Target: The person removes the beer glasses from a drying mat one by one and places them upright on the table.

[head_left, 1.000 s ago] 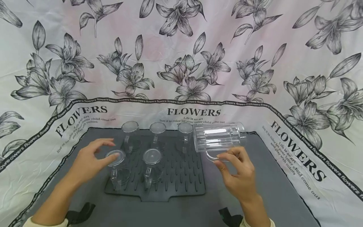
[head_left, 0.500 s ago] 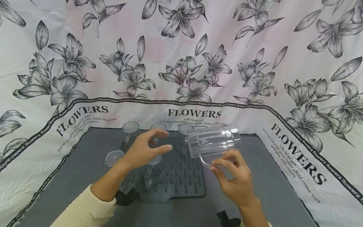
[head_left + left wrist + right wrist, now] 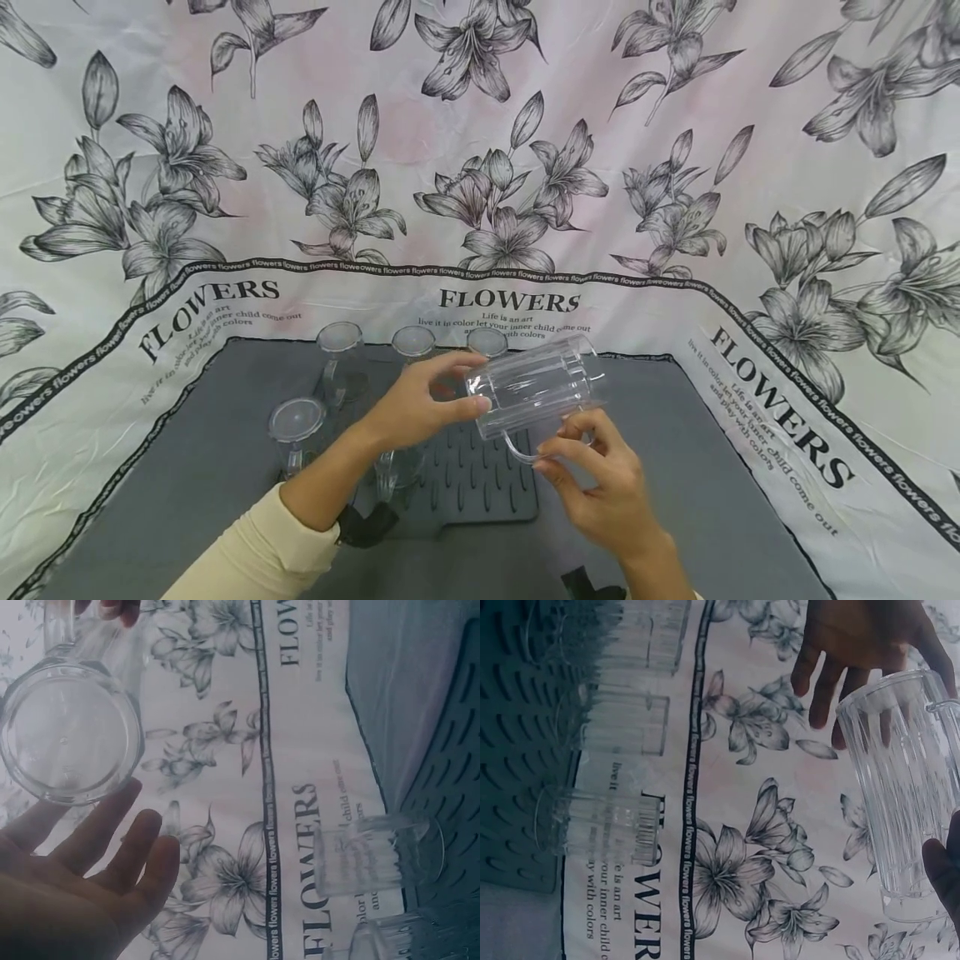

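Observation:
A clear fluted mug (image 3: pixel 532 385) hangs tilted in the air over the right side of the mat, its handle (image 3: pixel 517 454) pointing down. My right hand (image 3: pixel 603 492) pinches that handle between thumb and fingers. At the mug's left end is my left hand (image 3: pixel 412 404), thumb and fingers spread apart, with the thumb tip right at the edge. In the left wrist view, the round end of the mug faces the extended left fingers (image 3: pixel 112 832). From the right wrist, the left fingers show behind the mug's upper end.
On a dark ridged drying mat (image 3: pixel 495 500) stand several similar clear mugs, among them a front left one (image 3: pixel 297 421) and a back left one (image 3: pixel 340 337). My left arm partly hides the mat. Behind the grey table (image 3: pixel 675 467) hangs a flower-printed cloth (image 3: pixel 405 208).
My left hand has moved right, from above the front left mug to the held mug's end. My right hand has brought the mug left and tilted it, still pinching the handle.

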{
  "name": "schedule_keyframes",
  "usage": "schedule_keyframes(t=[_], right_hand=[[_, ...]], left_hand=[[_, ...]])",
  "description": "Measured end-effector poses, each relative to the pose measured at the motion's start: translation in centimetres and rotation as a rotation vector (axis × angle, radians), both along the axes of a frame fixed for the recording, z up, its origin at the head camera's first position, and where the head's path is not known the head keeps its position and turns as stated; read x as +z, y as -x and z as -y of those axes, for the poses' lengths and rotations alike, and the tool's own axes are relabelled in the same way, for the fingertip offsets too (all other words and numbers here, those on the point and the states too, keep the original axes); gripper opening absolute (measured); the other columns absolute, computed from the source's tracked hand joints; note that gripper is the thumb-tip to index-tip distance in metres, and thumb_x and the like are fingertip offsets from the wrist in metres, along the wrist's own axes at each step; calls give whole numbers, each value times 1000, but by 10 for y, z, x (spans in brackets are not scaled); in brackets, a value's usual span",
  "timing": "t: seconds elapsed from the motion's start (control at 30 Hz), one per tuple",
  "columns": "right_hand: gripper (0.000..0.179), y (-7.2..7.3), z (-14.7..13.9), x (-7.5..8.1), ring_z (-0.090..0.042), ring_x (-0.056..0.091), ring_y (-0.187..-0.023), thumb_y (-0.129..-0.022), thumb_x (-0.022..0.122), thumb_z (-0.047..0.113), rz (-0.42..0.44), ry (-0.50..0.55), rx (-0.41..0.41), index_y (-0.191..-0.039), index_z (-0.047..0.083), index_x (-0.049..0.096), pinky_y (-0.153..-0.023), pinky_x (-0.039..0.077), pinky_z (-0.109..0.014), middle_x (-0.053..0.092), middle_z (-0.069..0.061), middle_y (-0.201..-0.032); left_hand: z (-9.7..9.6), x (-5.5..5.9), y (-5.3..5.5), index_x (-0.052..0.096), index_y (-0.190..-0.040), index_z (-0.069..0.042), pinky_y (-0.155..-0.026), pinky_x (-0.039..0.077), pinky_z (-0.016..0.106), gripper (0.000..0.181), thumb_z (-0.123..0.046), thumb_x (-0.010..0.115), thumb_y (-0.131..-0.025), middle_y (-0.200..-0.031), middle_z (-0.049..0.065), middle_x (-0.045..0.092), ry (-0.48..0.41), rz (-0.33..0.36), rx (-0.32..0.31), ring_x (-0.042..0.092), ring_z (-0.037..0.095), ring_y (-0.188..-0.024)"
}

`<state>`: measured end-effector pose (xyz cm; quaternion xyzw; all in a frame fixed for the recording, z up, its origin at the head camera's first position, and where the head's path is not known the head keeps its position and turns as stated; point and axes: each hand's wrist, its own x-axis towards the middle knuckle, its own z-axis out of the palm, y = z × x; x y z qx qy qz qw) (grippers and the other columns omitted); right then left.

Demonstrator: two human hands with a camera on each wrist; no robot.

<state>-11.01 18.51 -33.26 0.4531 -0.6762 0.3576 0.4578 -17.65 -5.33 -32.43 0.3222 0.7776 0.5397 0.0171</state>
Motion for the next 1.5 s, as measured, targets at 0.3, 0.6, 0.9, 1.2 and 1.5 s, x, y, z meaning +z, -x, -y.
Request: schedule_keyframes(t=[0.3, 0.6, 0.9, 1.2, 1.5], right_hand=[[23, 0, 6, -2, -26, 52, -83, -93, 67, 22, -7, 26, 43, -91, -1, 66, -76, 43, -23, 52, -24, -98], [65, 2, -1, -31, -21, 57, -89, -77, 80, 5, 454, 316, 9, -120, -18, 37, -78, 49, -25, 48, -23, -112], [29, -4, -5, -26, -26, 64, -82, -91, 59, -11, 893, 339, 221, -118, -8, 48, -60, 56, -40, 51, -26, -108], [32, -3, -17, -4, -36, 68, -84, -108, 28, 20, 1231, 452, 660, -110, 3, 56, -72, 54, -51, 59, -18, -102], [29, -1, -18, 0, -29, 69, -86, -107, 33, 16, 1237, 385, 669, -97, 7, 59, -80, 52, -49, 65, -10, -96]], left_hand=[[1, -10, -7, 58, -132, -15, -83, 47, 46, 51, -33, 72, -87, -125, 7, 55, -67, 64, 77, 54, 28, -103], [-3, -20, -13, 59, -132, -17, -91, 41, 52, 49, -27, 73, -85, -133, 6, 54, -164, 8, 188, 51, 28, -114], [-5, -30, -15, 56, -133, -16, -97, 35, 53, 55, -24, 77, -83, -129, 3, 58, -165, 18, 194, 47, 28, -120], [-10, -42, -14, 49, -136, -17, -104, 25, 59, 61, -21, 79, -82, -131, 1, 57, -139, 21, 140, 39, 25, -131], [-10, -45, -12, 45, -140, -14, -102, 27, 56, 67, -20, 79, -83, -134, 0, 55, -99, -1, 116, 41, 23, -129]])
